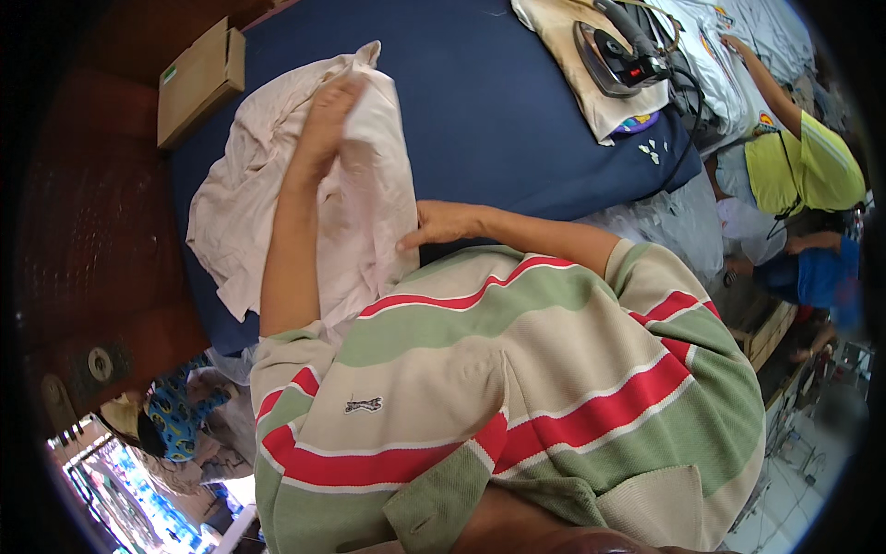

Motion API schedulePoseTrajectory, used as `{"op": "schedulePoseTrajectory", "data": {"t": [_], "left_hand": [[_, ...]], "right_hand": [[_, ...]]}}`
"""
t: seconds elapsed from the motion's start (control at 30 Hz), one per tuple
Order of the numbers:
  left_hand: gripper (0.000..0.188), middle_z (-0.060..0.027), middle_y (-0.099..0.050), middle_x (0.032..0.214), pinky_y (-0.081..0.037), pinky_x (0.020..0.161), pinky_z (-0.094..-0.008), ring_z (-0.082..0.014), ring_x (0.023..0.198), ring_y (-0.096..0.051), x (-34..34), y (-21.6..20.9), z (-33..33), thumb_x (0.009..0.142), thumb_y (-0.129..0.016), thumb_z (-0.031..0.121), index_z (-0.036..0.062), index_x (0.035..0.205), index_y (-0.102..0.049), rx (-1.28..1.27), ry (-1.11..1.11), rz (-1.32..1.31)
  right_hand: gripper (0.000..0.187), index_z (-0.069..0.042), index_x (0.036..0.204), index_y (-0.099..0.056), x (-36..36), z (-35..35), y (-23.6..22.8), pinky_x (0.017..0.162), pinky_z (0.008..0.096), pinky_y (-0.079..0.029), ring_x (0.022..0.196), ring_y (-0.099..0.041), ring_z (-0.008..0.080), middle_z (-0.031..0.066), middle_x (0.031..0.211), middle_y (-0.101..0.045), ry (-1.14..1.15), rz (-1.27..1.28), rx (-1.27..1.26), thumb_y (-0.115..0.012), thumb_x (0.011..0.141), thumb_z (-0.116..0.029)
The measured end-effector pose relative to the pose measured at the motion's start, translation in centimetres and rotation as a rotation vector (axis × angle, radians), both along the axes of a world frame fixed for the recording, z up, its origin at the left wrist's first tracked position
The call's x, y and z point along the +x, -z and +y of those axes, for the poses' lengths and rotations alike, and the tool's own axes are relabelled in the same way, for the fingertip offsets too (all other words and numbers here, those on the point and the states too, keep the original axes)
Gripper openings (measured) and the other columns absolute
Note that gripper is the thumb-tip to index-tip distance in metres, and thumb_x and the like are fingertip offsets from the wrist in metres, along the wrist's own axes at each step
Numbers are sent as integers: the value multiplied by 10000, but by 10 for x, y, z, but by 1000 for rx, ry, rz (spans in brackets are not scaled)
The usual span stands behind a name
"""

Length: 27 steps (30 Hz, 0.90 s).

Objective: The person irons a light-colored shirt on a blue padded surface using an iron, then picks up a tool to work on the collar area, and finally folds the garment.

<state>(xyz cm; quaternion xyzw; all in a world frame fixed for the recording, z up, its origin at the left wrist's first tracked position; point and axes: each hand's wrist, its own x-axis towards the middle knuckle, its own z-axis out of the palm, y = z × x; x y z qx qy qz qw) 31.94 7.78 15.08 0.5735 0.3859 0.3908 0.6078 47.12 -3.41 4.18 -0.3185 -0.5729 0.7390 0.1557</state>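
A pale pink garment [254,175], wrinkled on its left side and smoother along its right edge, lies on a dark blue padded table [480,102]. My left hand [332,106] is over its upper part, smeared by motion, so its fingers do not show clearly. At the garment's lower right edge, my right hand [448,223] grips the fabric, thumb toward the near side and fingertips partly hidden by the cloth.
An electric iron [618,60] with a black cord rests on a scorched beige cloth [563,28] at the far right. White printed garments [724,65] lie beyond it, beside a person in a yellow shirt [798,171]. A cardboard box [198,83] sits at the table's left edge.
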Motion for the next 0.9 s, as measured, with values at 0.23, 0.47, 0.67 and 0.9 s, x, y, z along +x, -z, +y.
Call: {"op": "schedulePoseTrajectory", "data": {"t": [0.23, 0.47, 0.67, 0.9], "left_hand": [[444, -103, -570, 1203, -456, 932, -362, -216, 1076, -568, -151, -51, -52, 911, -547, 324, 20, 1230, -494, -132, -136, -778], [504, -116, -559, 1214, -466, 909, -340, -208, 1074, -573, -196, 13, -113, 913, -539, 352, 9, 1273, -456, -248, -348, 22], [474, -98, -604, 1090, -440, 877, -286, -147, 991, -566, -161, -8, -117, 930, -509, 379, -17, 1190, -533, -47, -447, 78], [570, -168, -576, 1158, -379, 942, -317, -243, 1058, -532, -130, 92, -123, 940, -454, 440, -62, 1204, -507, 96, -382, 405]], "right_hand": [[368, -22, 1061, -579, 9, 11, -63, 828, 264, -424, 910, -544, 121, 15, 959, -603, 110, 185, 65, -712, 759, -186], [322, -49, 965, -573, 33, 27, -173, 704, 308, -472, 767, -617, 194, 95, 835, -631, 271, -597, 1066, -732, 691, -107], [608, -152, 1267, -480, 82, 26, -112, 984, 395, -370, 1134, -512, 297, 129, 1202, -556, 155, -926, 1489, -718, 709, -187], [390, -31, 1192, -530, 155, 17, 0, 858, 293, -432, 1011, -536, 165, 76, 1193, -553, 1021, -36, 363, -602, 825, -139]]}}
